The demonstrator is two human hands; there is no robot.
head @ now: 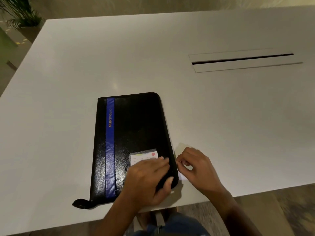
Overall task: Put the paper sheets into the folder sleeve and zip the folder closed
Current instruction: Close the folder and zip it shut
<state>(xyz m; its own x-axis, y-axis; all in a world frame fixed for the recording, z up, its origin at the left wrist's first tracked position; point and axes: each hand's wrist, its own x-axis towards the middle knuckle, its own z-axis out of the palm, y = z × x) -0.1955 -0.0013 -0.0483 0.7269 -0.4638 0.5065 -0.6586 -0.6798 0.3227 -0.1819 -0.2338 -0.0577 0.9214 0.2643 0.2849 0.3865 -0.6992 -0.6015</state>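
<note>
Looking down at the table (221,116), we see the folder (136,133) lying flat and shut near the front edge, its long side running away from us. It is black and glossy, with rounded far corners. A blue stripe (110,150) runs its whole length near the left side, bearing the word PORTFOLIO in gold letters. A short black tab (80,203) sticks out from the near left corner onto the table.

The left hand (148,178) grips the folder's near right corner, with the fingers laid across the cover and the thumb curled round the edge. The right hand (196,166) sits just beside the right edge. Its thumb and forefinger pinch the zip pull (180,162), a small pale glint mostly covered by the fingertips.

A sliver of white (183,177) shows just outside the folder's right edge under the right hand, and we cannot tell what it is. With the cover down, the inside of the folder is hidden from us. The left hand covers the lower part of a clear pocket (144,155) on the cover. That pocket holds a white card with a red mark, its writing too small to read. Both forearms are cut off at the bottom of the view.

Farther off on the right, a long slot (243,60) is set into the table, dark inside. A leafy plant (20,12) stands beyond the far left corner.
</note>
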